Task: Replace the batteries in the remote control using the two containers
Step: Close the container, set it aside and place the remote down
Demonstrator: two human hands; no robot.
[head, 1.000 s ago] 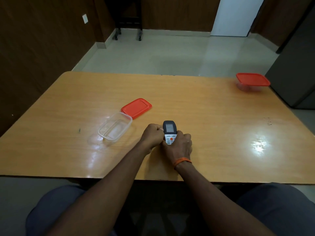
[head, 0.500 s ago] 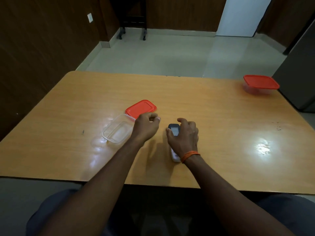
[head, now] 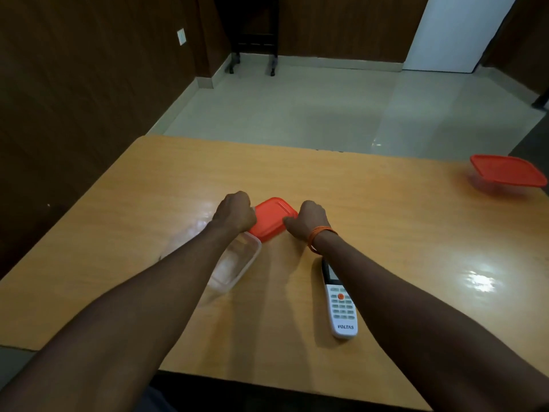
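Put remote [head: 340, 304] down on surface [head: 401, 227]. Now holding red lid [head: 274, 217] tight with left grip [head: 236, 214] and right grip [head: 309, 220], likely to close clear box [head: 237, 267].

Single wide-angle head cam on me, looking forward and down; my left hand [head: 236, 214] and right hand [head: 310, 220] sit mid-frame, close, table [head: 386, 233] around them, floor [head: 297, 114] beyond them

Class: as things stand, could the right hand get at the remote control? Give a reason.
Probably yes: the remote control lies face up close beside the right forearm, though the right hand grips the red lid and must release it first.
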